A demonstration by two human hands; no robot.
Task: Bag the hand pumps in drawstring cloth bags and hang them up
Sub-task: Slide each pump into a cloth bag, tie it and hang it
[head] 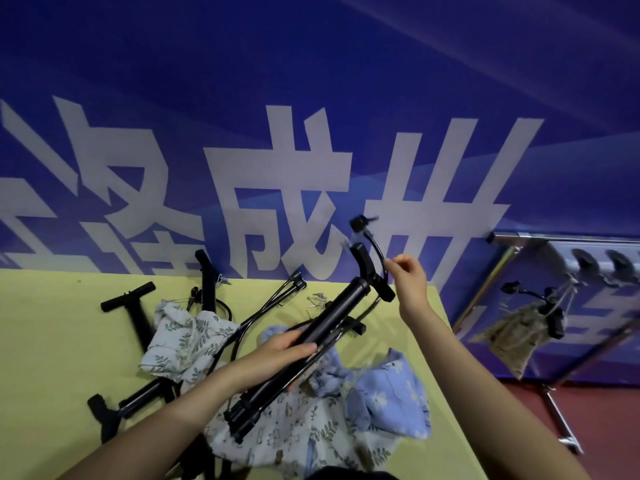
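My left hand [277, 355] grips the barrel of a black hand pump [332, 310], held tilted above the yellow table [52, 327] with its T-handle up and to the right. My right hand [408, 282] is raised beside that handle, fingers curled around the pump's thin black hose [374, 247], whose nozzle end sticks up blurred. Below the pump lie a leaf-print white cloth bag [301, 431] and a blue flowered bag [391, 396]. Another leaf-print bag [183, 337] lies to the left among several more black pumps [135, 306].
A metal rack [519, 237] stands to the right of the table over a red floor, with a beige bagged pump [519, 327] hanging from it. A blue banner wall with large white characters runs behind the table. Small loose metal parts [317, 299] lie near the table's back edge.
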